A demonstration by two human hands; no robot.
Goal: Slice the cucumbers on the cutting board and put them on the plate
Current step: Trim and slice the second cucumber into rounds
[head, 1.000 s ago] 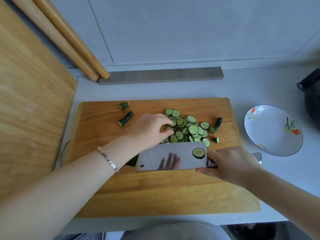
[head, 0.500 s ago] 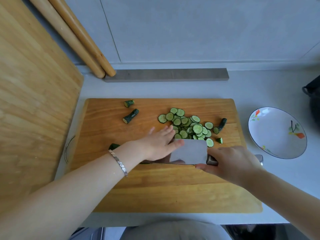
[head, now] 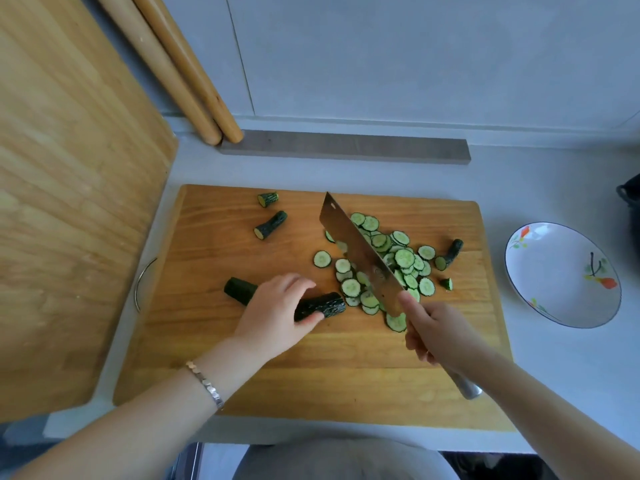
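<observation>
A wooden cutting board (head: 214, 348) lies on the counter. My left hand (head: 273, 315) grips a dark green cucumber piece (head: 323, 304) lying across the board's middle. Right of it my right hand (head: 438, 336) holds a cleaver (head: 360, 252) by its handle; the blade is raised on edge over a pile of cucumber slices (head: 391, 265), pointing away from me. Cucumber end stubs lie at the back left (head: 272, 225) and at the right (head: 450, 254). A white flowered plate (head: 561, 275) with nothing on it sits to the right of the board.
A large wooden board (head: 69, 202) leans at the left, with two wooden rolling pins (head: 180, 71) propped against the wall. A grey strip (head: 346, 147) lies along the wall's foot. A dark object (head: 630, 202) sits at the far right edge.
The cleaver turned from lying flat across the board near me to standing on edge over the slices. My left hand left the blade and took hold of the cucumber piece.
</observation>
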